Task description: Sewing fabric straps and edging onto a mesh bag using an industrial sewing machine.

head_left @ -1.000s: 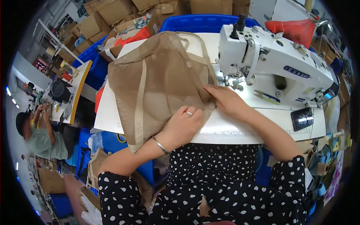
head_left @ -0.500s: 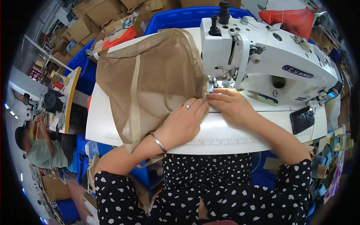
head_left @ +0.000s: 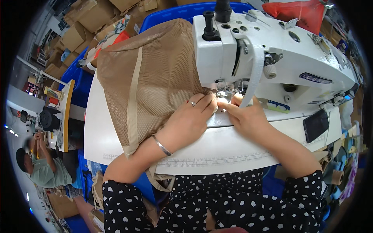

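Observation:
A brown mesh bag with beige binding strips spreads over the left of the white sewing table. Its right edge runs behind the head of a white sewing machine to the lit presser foot. My left hand, with a ring and a bracelet, is closed on the bag's near edge, fingertips just left of the foot. Curled close to the foot's right side is my right hand; a white lever partly covers its fingers. What those fingertips pinch is too small to make out.
A black phone lies on the table's right side. Behind the table stands a blue bin, with cardboard boxes at the far left. Another person sits at a machine on the left. A beige strap hangs off the front edge.
My right hand's fingers have gone from lying flat to curled beside the presser foot. The bag's right edge has slipped behind the machine head. The view has shifted slightly.

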{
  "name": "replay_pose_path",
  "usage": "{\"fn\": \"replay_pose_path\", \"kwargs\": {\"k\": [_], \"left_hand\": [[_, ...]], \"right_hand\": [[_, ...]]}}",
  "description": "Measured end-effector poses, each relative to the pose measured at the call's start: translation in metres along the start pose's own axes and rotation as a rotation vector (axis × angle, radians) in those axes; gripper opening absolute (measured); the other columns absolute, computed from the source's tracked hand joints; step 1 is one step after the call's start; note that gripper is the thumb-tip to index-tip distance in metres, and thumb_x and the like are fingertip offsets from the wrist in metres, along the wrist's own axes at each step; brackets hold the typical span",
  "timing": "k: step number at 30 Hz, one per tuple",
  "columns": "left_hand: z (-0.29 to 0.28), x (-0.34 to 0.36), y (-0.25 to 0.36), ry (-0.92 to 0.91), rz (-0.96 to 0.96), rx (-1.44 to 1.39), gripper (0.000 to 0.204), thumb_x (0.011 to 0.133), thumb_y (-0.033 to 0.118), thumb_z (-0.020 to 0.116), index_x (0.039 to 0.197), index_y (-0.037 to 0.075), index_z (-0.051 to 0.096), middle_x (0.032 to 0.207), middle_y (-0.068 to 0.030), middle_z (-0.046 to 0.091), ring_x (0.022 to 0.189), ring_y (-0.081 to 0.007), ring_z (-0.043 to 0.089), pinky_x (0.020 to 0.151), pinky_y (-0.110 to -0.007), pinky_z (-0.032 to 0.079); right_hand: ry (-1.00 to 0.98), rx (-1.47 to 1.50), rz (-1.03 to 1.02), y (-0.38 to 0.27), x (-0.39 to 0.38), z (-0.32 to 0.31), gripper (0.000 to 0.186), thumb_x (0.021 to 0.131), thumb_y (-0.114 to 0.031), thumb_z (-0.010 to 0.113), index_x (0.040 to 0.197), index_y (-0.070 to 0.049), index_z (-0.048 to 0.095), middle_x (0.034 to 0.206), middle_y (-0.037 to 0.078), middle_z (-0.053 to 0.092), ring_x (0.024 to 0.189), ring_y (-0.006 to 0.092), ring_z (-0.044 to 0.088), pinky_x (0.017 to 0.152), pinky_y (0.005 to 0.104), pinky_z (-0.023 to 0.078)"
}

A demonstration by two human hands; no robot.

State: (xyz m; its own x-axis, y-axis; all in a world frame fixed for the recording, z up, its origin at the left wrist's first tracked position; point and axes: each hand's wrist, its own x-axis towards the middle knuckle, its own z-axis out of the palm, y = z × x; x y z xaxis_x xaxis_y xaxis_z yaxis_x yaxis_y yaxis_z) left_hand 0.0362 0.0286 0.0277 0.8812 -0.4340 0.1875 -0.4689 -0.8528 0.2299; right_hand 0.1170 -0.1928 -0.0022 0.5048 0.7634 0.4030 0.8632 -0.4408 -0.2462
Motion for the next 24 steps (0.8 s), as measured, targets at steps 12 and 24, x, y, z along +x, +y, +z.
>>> {"fn": "replay_pose_path", "kwargs": {"k": [12, 24], "left_hand": [[0.008, -0.001, 0.008, 0.082, 0.004, 0.013, 0.050, 0.078, -0.003, 0.057, 0.128, -0.004, 0.057, 0.132, -0.0159, 0.056, 0.131, -0.0348, 0.049, 0.108, -0.043, 0.046], [0.004, -0.006, 0.027, 0.057, -0.033, 0.191, 0.047, 0.079, 0.005, 0.058, 0.126, -0.001, 0.059, 0.121, -0.0114, 0.059, 0.100, -0.0300, 0.056, 0.088, -0.038, 0.052]], "right_hand": [[0.001, 0.097, 0.089, 0.002, 0.000, 0.002, 0.024, 0.086, -0.013, 0.068, 0.109, -0.008, 0.073, 0.095, 0.017, 0.061, 0.091, 0.0363, 0.055, 0.081, 0.0452, 0.046], [0.031, 0.085, 0.063, 0.002, 0.001, 0.000, 0.033, 0.088, -0.003, 0.067, 0.119, -0.013, 0.072, 0.084, 0.007, 0.057, 0.074, 0.0273, 0.058, 0.070, 0.0411, 0.046]]}}
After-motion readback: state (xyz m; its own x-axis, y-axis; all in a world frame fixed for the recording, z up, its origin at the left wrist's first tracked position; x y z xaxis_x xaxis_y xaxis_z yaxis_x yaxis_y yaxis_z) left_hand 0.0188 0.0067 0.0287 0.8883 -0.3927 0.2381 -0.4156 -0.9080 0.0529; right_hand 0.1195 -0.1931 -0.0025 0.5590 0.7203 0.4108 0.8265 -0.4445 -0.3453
